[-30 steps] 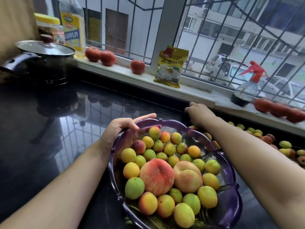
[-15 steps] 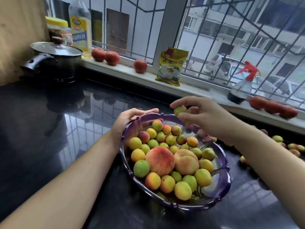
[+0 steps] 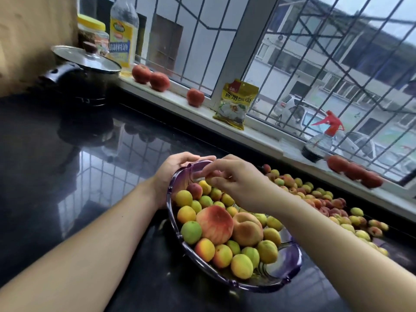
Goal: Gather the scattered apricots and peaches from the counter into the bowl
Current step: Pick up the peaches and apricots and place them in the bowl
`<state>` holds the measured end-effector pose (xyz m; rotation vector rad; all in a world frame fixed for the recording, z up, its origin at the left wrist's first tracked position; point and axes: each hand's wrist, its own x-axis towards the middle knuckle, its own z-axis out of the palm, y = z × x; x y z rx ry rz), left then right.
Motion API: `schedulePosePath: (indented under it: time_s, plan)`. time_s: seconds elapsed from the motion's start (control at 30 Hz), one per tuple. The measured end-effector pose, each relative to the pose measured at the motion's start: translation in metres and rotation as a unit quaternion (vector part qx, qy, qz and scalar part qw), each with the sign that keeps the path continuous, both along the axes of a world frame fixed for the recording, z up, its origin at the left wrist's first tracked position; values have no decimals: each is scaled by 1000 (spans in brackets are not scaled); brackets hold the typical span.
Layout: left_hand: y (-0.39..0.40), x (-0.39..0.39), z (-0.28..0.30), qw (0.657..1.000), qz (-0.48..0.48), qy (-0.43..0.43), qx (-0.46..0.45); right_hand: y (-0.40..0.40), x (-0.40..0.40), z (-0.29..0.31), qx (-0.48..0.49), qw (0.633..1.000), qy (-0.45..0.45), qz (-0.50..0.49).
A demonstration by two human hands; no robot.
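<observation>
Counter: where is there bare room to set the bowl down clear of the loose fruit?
Bare black counter lies left of the purple bowl, between it and the lidded pot; more shows in front of the bowl. To the bowl's right it is crowded: scattered apricots run along below the windowsill.

Purple bowl (image 3: 289,260) heaped with fruit, more strewn on the black counter (image 3: 56,176).

The translucent, scallop-rimmed bowl sits on the glossy counter, piled with small apricots (image 3: 242,266) — yellow, green and orange-blushed — around two large peaches: a red-flushed peach (image 3: 215,224) near the middle and a paler peach (image 3: 247,229) touching its right side. To the right of the bowl, a long band of loose apricots (image 3: 347,218) lies scattered along the counter's back edge — yellow ones mixed with reddish ones, many touching.
</observation>
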<state>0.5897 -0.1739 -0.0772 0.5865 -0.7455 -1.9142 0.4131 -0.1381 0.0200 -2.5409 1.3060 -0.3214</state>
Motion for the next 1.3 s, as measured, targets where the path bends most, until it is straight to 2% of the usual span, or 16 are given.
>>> schedulePosePath:
  time_s: [0.3,0.57,0.7,0.77,0.83,0.9,0.97,1.1,1.3]
  plan:
    - [4,-6,6,1000,-12,24,8,-15,28,-26,-142,987,72,-4]
    - [7,-5,7,999,-27,-10,-24,-13,25,-30,-190,980,52,18]
    - [5,-5,9,1000,-24,-8,-13,-13,24,-29,-173,984,41,17]
    - [8,-5,10,1000,-25,-2,1,-10,18,-25,-157,987,19,34]
    - [9,-6,10,1000,-27,5,1,-10,5,-19,-185,982,-15,29]
    - [7,-4,10,1000,-23,-13,6,-17,-16,-10,-220,973,-57,-26]
    - [9,2,11,1000,-6,-25,16,-34,-41,-8,-215,966,-80,-120]
    - [3,-6,10,999,-5,-37,16,-85,-108,-30,-147,945,-39,-288]
    - [-1,-1,6,999,-26,-19,7,-122,-129,-58,-135,942,67,-301]
